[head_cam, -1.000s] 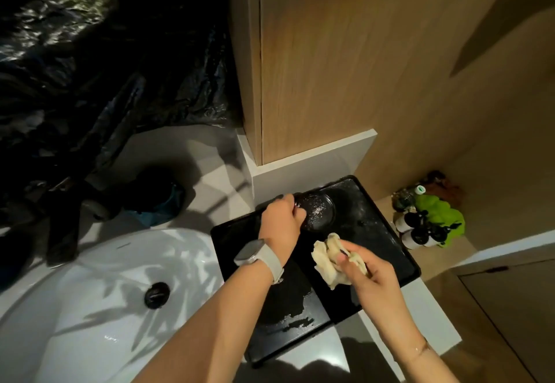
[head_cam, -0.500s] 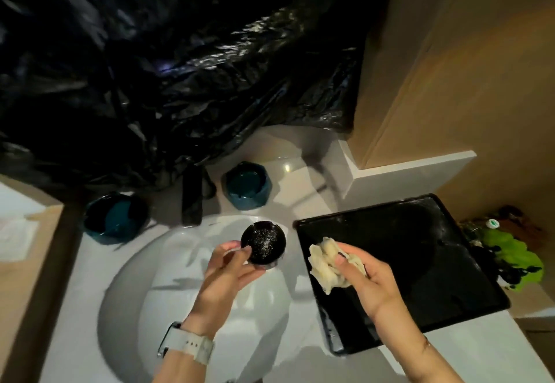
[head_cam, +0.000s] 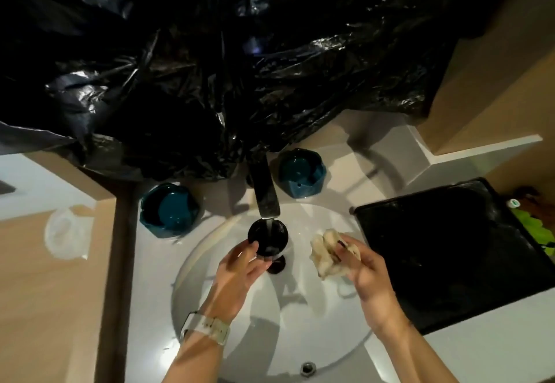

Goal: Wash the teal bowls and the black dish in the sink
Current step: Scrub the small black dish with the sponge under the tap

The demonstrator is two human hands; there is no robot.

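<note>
My left hand (head_cam: 240, 265) grips the small round black dish (head_cam: 268, 238) over the white sink (head_cam: 210, 262), right under the black faucet (head_cam: 265, 190), with water running into it. My right hand (head_cam: 365, 265) holds a crumpled pale cloth (head_cam: 326, 255) above the sink's right side. One teal bowl (head_cam: 168, 210) stands on the counter left of the faucet. A second teal bowl (head_cam: 301, 172) stands to the faucet's right.
A black tray (head_cam: 444, 250) lies on the counter right of the sink. Crumpled black plastic sheeting (head_cam: 225, 67) hangs behind the faucet. A wooden wall (head_cam: 495, 67) rises at the right; green items (head_cam: 534, 229) sit beyond the tray. The drain plug (head_cam: 276, 265) lies below the dish.
My left hand lifted the black dish off the tray and carried it left under the faucet, where water now runs into it. My right hand followed with the cloth over the sink.
</note>
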